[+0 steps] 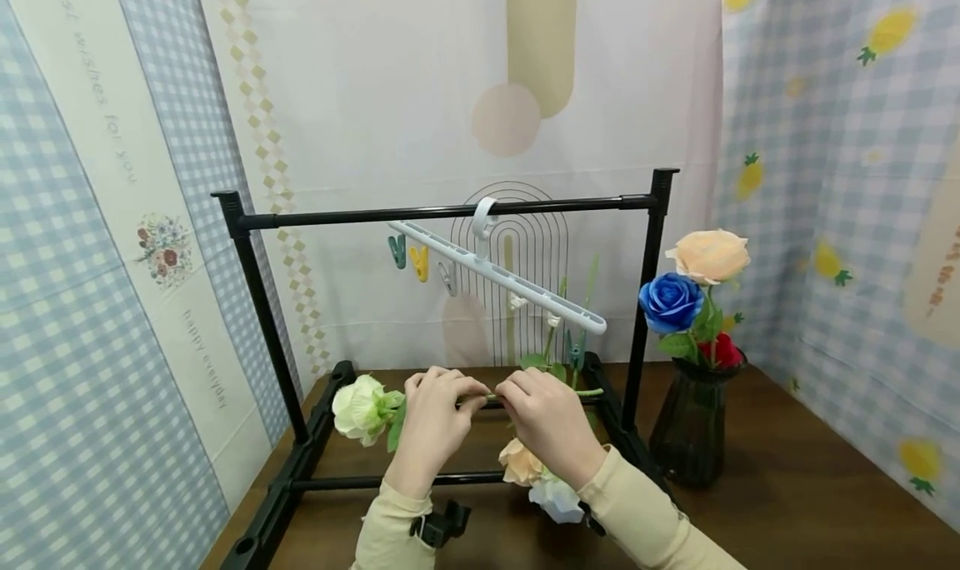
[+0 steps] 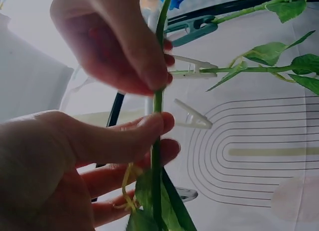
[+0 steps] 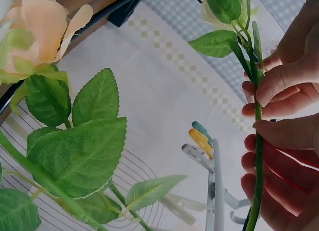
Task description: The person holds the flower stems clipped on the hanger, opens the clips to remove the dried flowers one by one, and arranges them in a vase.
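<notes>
A pale green-white artificial flower (image 1: pixel 362 409) lies sideways in front of the rack, its green stem (image 3: pixel 257 141) held by both hands. My left hand (image 1: pixel 438 416) pinches the stem between thumb and fingers close to the leaves. Beside it, nearer the bare end, my right hand (image 1: pixel 543 420) pinches the same stem; the fingertips of both hands are close together. Above and behind hangs a light-blue clip hanger (image 1: pixel 495 270), tilted. From its right part, stems hang in clips, including a white clip (image 2: pixel 194 66), with a peach flower (image 1: pixel 520 462) and a whitish flower (image 1: pixel 556 499) head-down.
The hanger hooks over the black rack's (image 1: pixel 360 217) top bar. Toward its left end dangle a teal clip (image 1: pixel 397 252), a yellow clip (image 1: pixel 419 263) and a grey clip (image 1: pixel 447 277). At right, a dark glass vase (image 1: pixel 688 428) holds peach, blue and red roses on the brown table (image 1: pixel 795 487).
</notes>
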The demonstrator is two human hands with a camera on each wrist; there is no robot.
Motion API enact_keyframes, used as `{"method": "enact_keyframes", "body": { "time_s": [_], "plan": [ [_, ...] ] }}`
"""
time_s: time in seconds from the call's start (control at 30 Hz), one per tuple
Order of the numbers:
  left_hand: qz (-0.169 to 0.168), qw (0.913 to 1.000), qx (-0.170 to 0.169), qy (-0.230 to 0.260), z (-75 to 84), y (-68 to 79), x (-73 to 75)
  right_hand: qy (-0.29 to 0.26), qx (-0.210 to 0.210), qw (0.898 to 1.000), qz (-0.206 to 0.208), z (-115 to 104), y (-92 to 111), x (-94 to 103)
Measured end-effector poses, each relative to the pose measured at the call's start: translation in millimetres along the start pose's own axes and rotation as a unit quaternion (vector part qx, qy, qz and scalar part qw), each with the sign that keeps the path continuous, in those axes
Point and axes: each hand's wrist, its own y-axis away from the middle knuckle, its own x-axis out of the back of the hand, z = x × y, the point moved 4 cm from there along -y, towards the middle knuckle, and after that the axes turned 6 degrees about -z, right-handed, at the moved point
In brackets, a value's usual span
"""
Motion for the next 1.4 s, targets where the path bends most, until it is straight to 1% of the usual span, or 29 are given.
{"method": "enact_keyframes", "body": {
  "time_s": [0.1,0.17,0.23,0.4,0.57,0.67,0.73,0.77,0.8,0.83,0.87,0.93,0.97,1.0,1.03,1.07,1.1,1.13,1.17,1.2,1.23,1.27,1.3,1.33,1.37,1.4],
  "plan": [
    [-0.016,0.9995,-0.014,0.024,5.6,-2.9,-2.0,0.003,-0.007,1.000,0.000,7,6,6.7],
    [-0.025,0.9988,-0.028,0.032,10.5,-4.9,-5.0,0.006,-0.013,1.000,0.000,11,10,9.8],
    [-0.026,0.9981,-0.044,0.034,15.9,-6.8,-9.2,0.012,-0.018,1.000,-0.002,13,14,11.5],
    [-0.022,0.9970,-0.073,0.015,30.5,-5.2,-23.2,0.027,-0.029,0.999,-0.003,9,27,10.2],
    [-0.030,0.9957,-0.087,0.006,49.5,-8.2,-37.3,0.048,-0.039,0.998,-0.002,18,42,15.8],
    [-0.013,0.9955,-0.093,0.016,61.8,-13.0,-42.4,0.054,-0.039,0.998,0.000,33,49,24.5],
    [0.015,0.9937,-0.104,0.040,71.7,-15.0,-43.9,0.057,-0.036,0.998,0.005,46,52,32.6],
    [0.036,0.9912,-0.113,0.058,77.0,-15.2,-44.1,0.060,-0.035,0.998,0.009,53,54,36.9],
    [0.059,0.9872,-0.126,0.079,82.6,-14.7,-43.8,0.062,-0.033,0.997,0.014,60,55,41.0],
    [0.082,0.9809,-0.144,0.102,88.2,-13.5,-43.3,0.064,-0.030,0.997,0.019,67,56,44.9],
    [0.106,0.9717,-0.166,0.130,93.8,-12.1,-42.5,0.063,-0.027,0.997,0.024,75,58,48.0],
    [0.138,0.9466,-0.218,0.194,102.5,-8.2,-40.6,0.055,-0.025,0.998,0.037,89,58,51.8],
    [0.148,0.9327,-0.245,0.219,105.8,-6.1,-39.3,0.046,-0.027,0.998,0.044,96,58,52.4],
    [0.148,0.9186,-0.273,0.245,108.5,-4.1,-39.0,0.034,-0.033,0.998,0.052,103,58,52.9],
    [0.139,0.9042,-0.300,0.270,111.0,-2.6,-39.5,0.022,-0.039,0.997,0.063,109,58,53.3],
    [0.118,0.8929,-0.321,0.293,113.1,-1.7,-41.3,0.007,-0.049,0.996,0.074,116,59,53.6],
    [0.087,0.8860,-0.334,0.310,114.6,-1.1,-44.4,-0.006,-0.059,0.995,0.086,122,59,53.6],
    [0.052,0.8827,-0.343,0.318,116.0,-1.2,-48.9,-0.020,-0.068,0.993,0.098,127,60,53.7],
    [0.005,0.8828,-0.339,0.325,117.1,-2.2,-55.1,-0.031,-0.078,0.991,0.108,132,61,53.4],
    [-0.050,0.8856,-0.326,0.327,117.9,-3.8,-63.2,-0.044,-0.087,0.988,0.118,136,62,53.1],
    [-0.105,0.8904,-0.303,0.323,118.1,-5.9,-72.8,-0.055,-0.094,0.986,0.127,140,62,52.5],
    [-0.157,0.8959,-0.273,0.313,117.8,-8.1,-83.9,-0.064,-0.100,0.984,0.133,143,63,51.7],
    [-0.203,0.8991,-0.240,0.305,117.3,-10.7,-95.5,-0.072,-0.103,0.982,0.138,146,63,50.5],
    [-0.240,0.9005,-0.206,0.298,116.9,-13.3,-107.0,-0.079,-0.108,0.981,0.142,148,64,49.6],
    [-0.271,0.8997,-0.172,0.296,116.8,-15.9,-118.5,-0.086,-0.114,0.979,0.143,151,65,48.5],
    [-0.291,0.8988,-0.145,0.294,117.1,-18.7,-129.4,-0.093,-0.121,0.977,0.145,153,66,48.0]
  ]
}}
